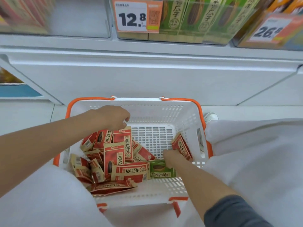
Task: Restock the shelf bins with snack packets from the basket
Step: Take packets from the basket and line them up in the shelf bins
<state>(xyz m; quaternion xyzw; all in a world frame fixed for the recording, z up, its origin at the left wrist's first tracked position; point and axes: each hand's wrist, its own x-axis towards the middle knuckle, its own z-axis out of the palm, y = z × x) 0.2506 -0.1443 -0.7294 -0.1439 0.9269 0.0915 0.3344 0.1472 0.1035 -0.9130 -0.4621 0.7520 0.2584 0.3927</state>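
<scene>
A white basket (185,115) with orange handles sits low in front of me. Several red snack packets (121,171) lie piled in its left half, and one green packet (161,171) lies near the middle. My left hand (113,117) hovers over the top of the red pile with fingers curled downward, touching the upper edge of an upright red packet (122,136). My right hand (173,157) reaches into the basket's right side and grips a red packet (181,147) leaning against the wall. Above, a clear shelf bin (188,38) holds green packets.
A price tag reading 12.8 (132,17) hangs on the green bin; another tag (268,30) marks a bin at the right. A mostly bare clear bin (78,18) stands at upper left. White shelf panels (147,74) run behind the basket. White cloth (254,153) flanks the basket.
</scene>
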